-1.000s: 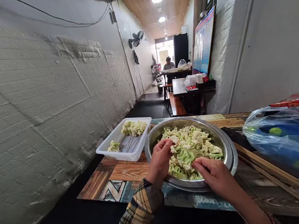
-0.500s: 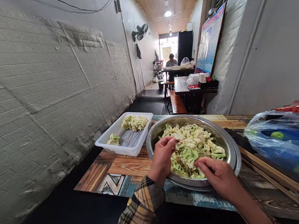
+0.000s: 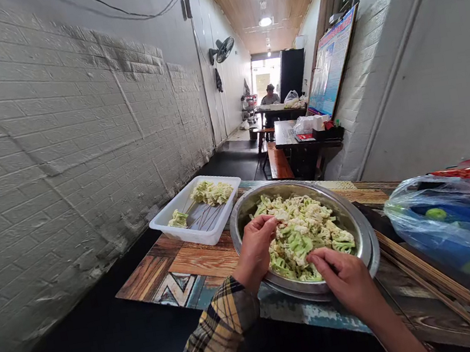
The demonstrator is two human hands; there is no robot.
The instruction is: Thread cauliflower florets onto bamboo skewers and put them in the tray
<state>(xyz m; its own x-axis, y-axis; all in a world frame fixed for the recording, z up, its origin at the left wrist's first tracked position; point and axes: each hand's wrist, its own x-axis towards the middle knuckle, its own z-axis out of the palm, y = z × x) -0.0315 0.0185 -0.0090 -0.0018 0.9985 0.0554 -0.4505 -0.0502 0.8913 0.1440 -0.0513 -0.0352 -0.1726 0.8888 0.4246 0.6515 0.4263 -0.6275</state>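
A wide metal bowl (image 3: 361,227) full of pale green and white cauliflower florets (image 3: 313,217) stands in front of me. My left hand (image 3: 256,251) is over its left side, thumb and fingers pinched on a small cauliflower floret (image 3: 281,215). At the bowl's near right rim, my right hand (image 3: 344,277) pinches the edge of another cauliflower floret (image 3: 298,244). The fingers partly cover both pieces. To the left, a white plastic tray (image 3: 209,236) holds cauliflower on thin skewers (image 3: 206,217).
Bare wooden skewers (image 3: 428,270) lie on the patterned tabletop (image 3: 203,259) to the bowl's right. Beyond them is a clear plastic bag (image 3: 458,230) with blue and green contents. A brick-patterned wall (image 3: 77,135) runs along the left. A person (image 3: 269,97) sits far back at another table.
Both hands stay almost where they were, still pinching over the bowl. The whole view has shifted very slightly.
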